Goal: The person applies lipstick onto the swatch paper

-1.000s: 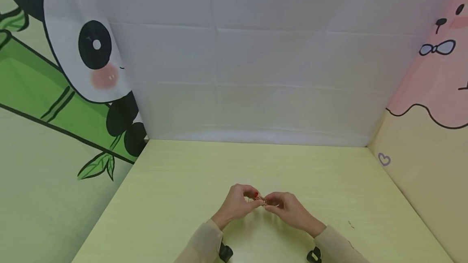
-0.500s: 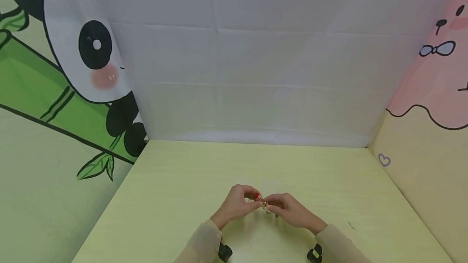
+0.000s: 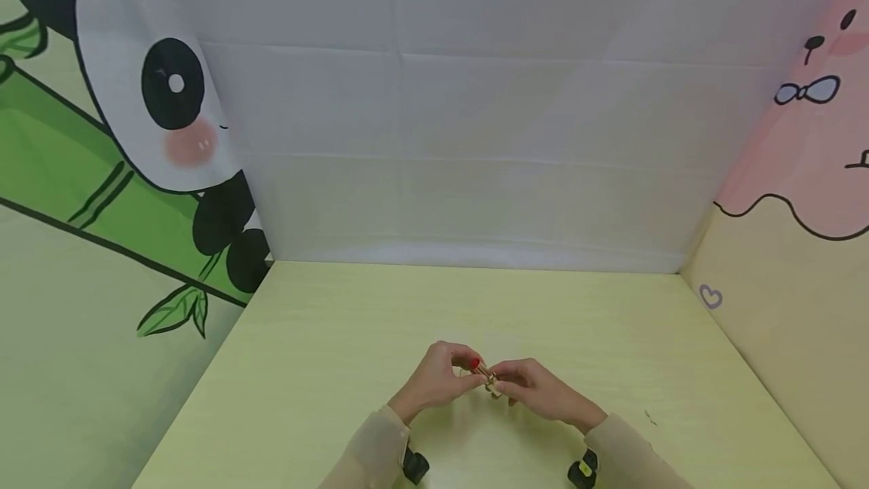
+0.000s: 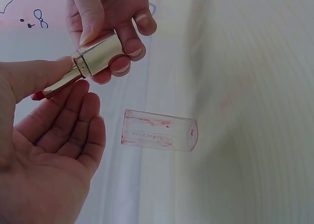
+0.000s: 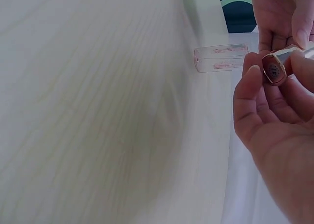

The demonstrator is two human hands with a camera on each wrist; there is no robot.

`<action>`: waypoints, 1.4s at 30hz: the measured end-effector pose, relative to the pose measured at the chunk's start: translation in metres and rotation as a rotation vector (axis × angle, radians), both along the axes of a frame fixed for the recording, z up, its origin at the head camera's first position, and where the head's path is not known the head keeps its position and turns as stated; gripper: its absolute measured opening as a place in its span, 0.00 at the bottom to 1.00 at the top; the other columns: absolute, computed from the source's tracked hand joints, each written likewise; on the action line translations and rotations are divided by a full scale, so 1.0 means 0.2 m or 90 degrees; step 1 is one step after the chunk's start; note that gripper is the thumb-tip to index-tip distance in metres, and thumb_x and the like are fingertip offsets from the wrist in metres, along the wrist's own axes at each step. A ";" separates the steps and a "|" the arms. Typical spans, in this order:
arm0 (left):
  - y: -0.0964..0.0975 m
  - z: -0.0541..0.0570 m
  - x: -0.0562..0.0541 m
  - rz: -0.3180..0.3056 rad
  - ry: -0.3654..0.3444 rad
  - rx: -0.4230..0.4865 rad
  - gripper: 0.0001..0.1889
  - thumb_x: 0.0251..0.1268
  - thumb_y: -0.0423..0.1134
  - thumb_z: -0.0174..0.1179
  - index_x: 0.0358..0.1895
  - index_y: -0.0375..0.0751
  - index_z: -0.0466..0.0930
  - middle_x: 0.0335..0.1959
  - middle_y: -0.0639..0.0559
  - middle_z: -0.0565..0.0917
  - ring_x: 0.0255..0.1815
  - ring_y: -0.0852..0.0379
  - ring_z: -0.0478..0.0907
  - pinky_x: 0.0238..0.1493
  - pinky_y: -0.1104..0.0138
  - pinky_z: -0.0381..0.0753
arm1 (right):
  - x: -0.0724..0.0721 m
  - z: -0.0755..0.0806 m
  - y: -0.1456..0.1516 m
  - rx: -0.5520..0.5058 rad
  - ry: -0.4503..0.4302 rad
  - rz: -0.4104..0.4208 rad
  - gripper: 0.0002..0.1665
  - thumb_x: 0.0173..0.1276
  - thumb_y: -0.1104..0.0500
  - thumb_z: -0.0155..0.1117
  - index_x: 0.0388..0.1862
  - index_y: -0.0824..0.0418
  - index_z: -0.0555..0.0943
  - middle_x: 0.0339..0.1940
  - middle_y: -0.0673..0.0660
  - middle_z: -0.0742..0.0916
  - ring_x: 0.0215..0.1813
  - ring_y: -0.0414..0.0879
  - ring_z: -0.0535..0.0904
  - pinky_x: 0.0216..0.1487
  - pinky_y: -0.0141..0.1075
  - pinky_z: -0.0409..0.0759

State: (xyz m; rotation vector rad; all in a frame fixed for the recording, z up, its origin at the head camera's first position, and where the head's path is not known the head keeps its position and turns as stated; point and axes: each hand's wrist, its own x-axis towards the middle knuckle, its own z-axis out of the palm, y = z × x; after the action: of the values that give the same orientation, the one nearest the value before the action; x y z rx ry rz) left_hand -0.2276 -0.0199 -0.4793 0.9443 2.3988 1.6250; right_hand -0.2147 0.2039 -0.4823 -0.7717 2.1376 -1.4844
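Observation:
A gold lipstick (image 4: 102, 53) with a red tip is held between both hands above the table. My left hand (image 3: 434, 382) pinches its narrow upper part between thumb and fingers, close to the red end. The wide gold base is gripped by my right hand (image 3: 543, 395), thumb on one side and fingers on the other. In the right wrist view the bottom of the base (image 5: 274, 72) faces the camera, with a dark round mark on it. A clear cap (image 4: 159, 131), smeared red inside, lies on its side on the table beyond the hands.
The pale wood-grain table (image 3: 353, 308) stretches back to a white cloth backdrop (image 3: 475, 134). Side walls with a panda drawing (image 3: 176, 85) and a pink figure (image 3: 794, 149) flank it. A small dark mark (image 3: 650, 418) shows on the table at right.
The gold base has tilted down into view below the right fingertips, where it was mostly hidden a second ago. The right fingers have shifted slightly; the left hand stays nearly still.

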 end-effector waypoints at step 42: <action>0.04 -0.05 -0.30 0.064 -0.023 -0.191 0.28 0.52 0.45 0.72 0.56 0.35 0.78 0.52 0.48 0.79 0.54 0.48 0.73 0.53 0.56 0.72 | -0.13 0.01 0.21 0.197 0.190 -0.235 0.11 0.68 0.60 0.62 0.45 0.66 0.82 0.38 0.53 0.85 0.38 0.46 0.80 0.35 0.35 0.78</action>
State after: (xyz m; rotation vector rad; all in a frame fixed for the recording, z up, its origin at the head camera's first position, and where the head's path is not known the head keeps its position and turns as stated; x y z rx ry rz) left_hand -0.2871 -0.0123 -0.4901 0.7470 2.6029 1.2454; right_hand -0.2398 0.2457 -0.4795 -0.5311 2.7720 -1.2090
